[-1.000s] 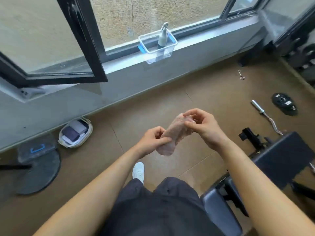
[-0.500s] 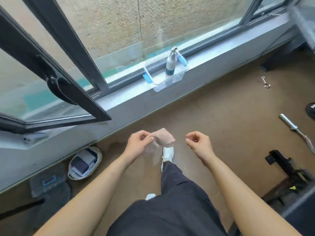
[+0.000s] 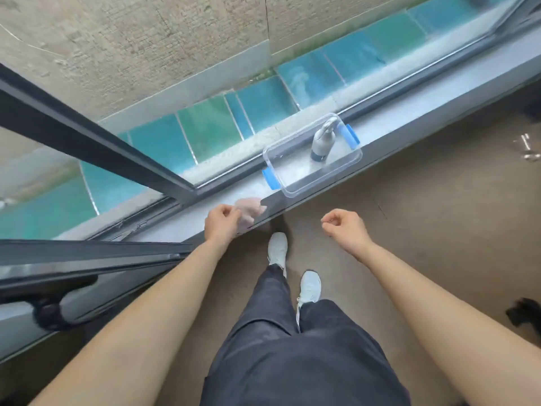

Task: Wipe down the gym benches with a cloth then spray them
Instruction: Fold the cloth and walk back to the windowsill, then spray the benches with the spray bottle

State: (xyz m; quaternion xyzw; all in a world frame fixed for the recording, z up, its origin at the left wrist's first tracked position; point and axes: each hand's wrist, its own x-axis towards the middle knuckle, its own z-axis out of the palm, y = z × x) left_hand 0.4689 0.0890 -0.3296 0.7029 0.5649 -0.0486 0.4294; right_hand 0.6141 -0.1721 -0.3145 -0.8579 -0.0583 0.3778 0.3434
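My left hand (image 3: 222, 224) grips a crumpled pinkish cloth (image 3: 249, 211) just above the grey window sill (image 3: 415, 108). My right hand (image 3: 345, 228) hangs to the right over the floor, fingers loosely curled, holding nothing. A spray bottle (image 3: 322, 142) with a grey head stands upright inside a clear plastic bin (image 3: 295, 183) with blue handles on the sill, ahead and to the right of my left hand. No bench is in view.
An open black window sash (image 3: 87, 259) juts inward at the left, its handle (image 3: 55, 310) low beside my left forearm. My legs and white shoes (image 3: 278, 249) stand on the brown floor. Small metal objects (image 3: 528, 148) lie at far right.
I have stepped up to the window sill, so the bin and bottle are much nearer. My right hand let go of the cloth, which stays in my left hand. The bench left the view.
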